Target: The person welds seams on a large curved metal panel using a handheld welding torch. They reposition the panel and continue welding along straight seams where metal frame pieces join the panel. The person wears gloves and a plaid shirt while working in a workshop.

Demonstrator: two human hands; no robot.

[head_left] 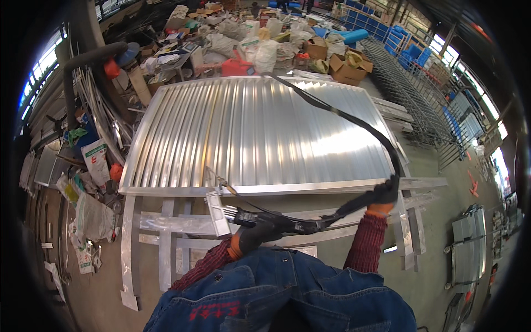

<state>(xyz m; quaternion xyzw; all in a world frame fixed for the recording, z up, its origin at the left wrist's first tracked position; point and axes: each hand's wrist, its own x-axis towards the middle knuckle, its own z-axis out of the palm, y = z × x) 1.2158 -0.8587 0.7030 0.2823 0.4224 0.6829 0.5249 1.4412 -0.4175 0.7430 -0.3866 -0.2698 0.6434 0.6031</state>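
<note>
A large silver louvred metal panel (260,138) lies flat in front of me on a metal frame. My left hand (259,232), in a black glove with an orange cuff, is closed around a black handheld tool (246,217) that looks like a welding torch. A pale metal box-like piece (217,213) shows at the tool's left end, with a thin bent wire above it. My right hand (385,192), gloved the same way, grips the thick black cable (354,119), which runs from the tool and arches over the panel to its far edge.
Aluminium bars (160,221) stick out from under the panel's near side. Sacks (265,55) and cardboard boxes (348,66) are heaped beyond it. Wire mesh racks (409,94) stand at the right, and a wheeled cart (467,243) is nearer. Bags (94,216) lie at the left.
</note>
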